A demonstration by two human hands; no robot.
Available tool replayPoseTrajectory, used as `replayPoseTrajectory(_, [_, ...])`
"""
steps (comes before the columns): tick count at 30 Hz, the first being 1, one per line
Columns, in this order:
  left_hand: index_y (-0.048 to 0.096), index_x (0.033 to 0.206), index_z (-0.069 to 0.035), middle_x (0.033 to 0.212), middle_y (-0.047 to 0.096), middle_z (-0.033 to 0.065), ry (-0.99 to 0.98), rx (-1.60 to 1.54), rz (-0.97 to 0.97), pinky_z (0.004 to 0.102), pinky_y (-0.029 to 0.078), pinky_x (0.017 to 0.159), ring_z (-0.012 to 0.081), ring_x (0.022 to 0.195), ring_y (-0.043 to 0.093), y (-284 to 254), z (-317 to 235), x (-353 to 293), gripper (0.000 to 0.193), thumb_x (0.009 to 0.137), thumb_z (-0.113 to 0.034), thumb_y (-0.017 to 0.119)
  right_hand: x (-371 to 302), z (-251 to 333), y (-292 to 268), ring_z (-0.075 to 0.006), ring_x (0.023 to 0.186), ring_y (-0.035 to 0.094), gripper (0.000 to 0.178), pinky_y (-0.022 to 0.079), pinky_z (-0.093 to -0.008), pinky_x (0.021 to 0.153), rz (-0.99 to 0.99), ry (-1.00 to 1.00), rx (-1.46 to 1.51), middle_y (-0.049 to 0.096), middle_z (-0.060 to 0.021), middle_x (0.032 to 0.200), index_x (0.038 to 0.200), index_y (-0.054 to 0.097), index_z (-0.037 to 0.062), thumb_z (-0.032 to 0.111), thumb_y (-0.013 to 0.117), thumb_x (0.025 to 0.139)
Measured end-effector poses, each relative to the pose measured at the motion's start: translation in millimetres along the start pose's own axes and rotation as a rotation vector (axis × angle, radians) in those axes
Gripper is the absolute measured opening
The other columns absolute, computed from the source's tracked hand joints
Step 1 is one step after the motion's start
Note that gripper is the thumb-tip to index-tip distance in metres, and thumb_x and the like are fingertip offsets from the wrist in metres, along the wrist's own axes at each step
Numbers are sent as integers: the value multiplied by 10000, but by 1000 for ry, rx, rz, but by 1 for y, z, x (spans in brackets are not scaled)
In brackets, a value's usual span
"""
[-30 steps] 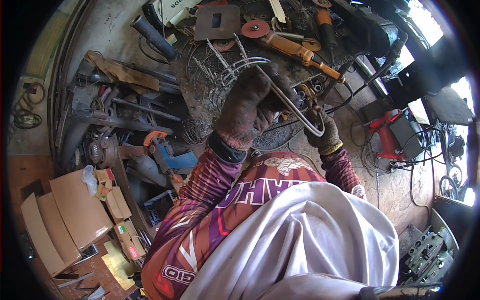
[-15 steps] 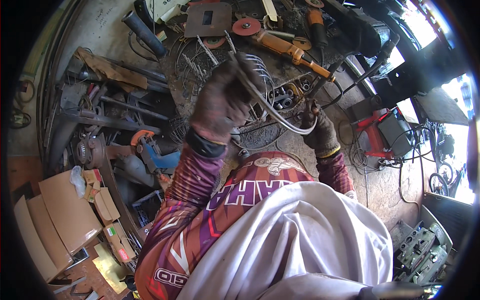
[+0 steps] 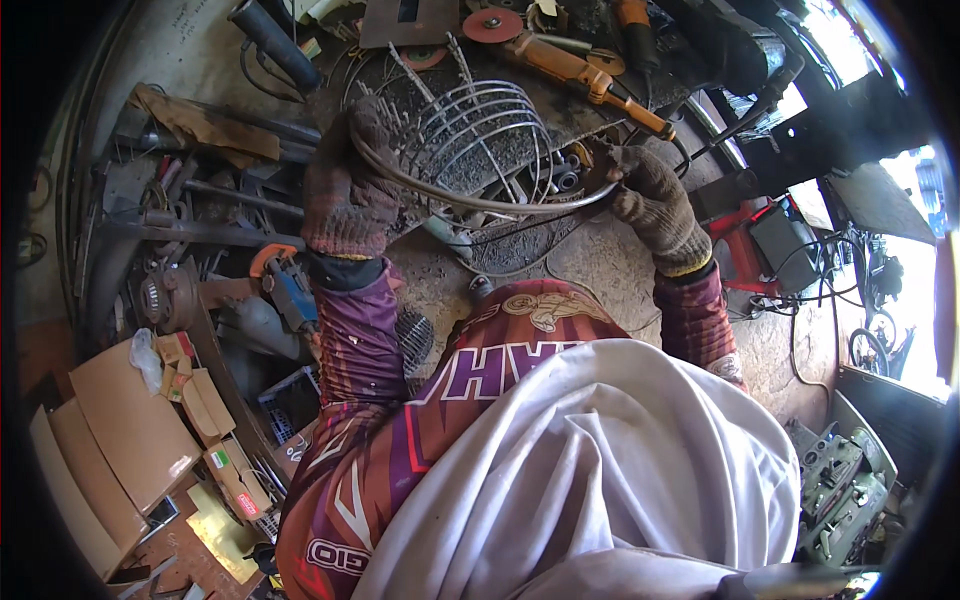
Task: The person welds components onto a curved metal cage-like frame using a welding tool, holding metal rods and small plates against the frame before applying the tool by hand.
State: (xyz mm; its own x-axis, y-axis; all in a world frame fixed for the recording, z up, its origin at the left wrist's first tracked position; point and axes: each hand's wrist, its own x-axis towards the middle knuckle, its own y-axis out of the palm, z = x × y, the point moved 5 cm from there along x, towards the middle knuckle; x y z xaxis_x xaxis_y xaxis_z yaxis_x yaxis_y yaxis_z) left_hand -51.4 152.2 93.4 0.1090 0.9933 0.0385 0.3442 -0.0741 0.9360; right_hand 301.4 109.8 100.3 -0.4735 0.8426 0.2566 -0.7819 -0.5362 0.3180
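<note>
A round wire frame, with a thick shiny outer ring and several thinner curved wires, is held up in front of me over the workbench. My left hand, in a dirty knitted glove, is closed around the ring's left side. On its right end, my gloved right hand grips the ring between thumb and fingers. Thin rough metal rods show behind the frame. Just beyond the ring near my right hand lie some round metal pieces, partly hidden by the wires.
An orange angle grinder with a red disc lies at the far side of the bench. Metal bars and a blue-and-orange tool are at the left. Open cardboard boxes stand lower left; cables run at the right.
My hands have moved farther apart, the left going left and the right slightly right. The wire frame has turned from a steep tilt to lie more level, showing its curved wires.
</note>
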Motion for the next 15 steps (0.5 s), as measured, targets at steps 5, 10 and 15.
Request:
replayPoseTrajectory(5, [616,1220,36,1081,706,156,-305,-435,-29,376,607,944,222,979,712,5,-6,1,271,1030,-142,542,21,-1,13,-151,940,650,211,538,-302,832,17,-92,-382,643,-62,1035,1124,635,-2,109,701,957])
replayPoseTrajectory(10, [659,1095,-16,978,724,122,-240,-234,61,287,605,728,172,828,717,4,-20,0,203,1041,-176,547,33,-10,22,-171,962,664,259,553,-313,839,-111,-76,-502,666,-91,1012,1223,625,3,147,628,1008])
replayPoseTrajectory(15, [670,1037,-38,885,714,83,-335,-247,41,247,575,594,140,708,687,-19,-28,6,201,1042,-201,552,56,-41,34,-225,963,690,332,562,-350,855,-376,-11,117,687,-124,1080,1273,581,16,262,563,1050])
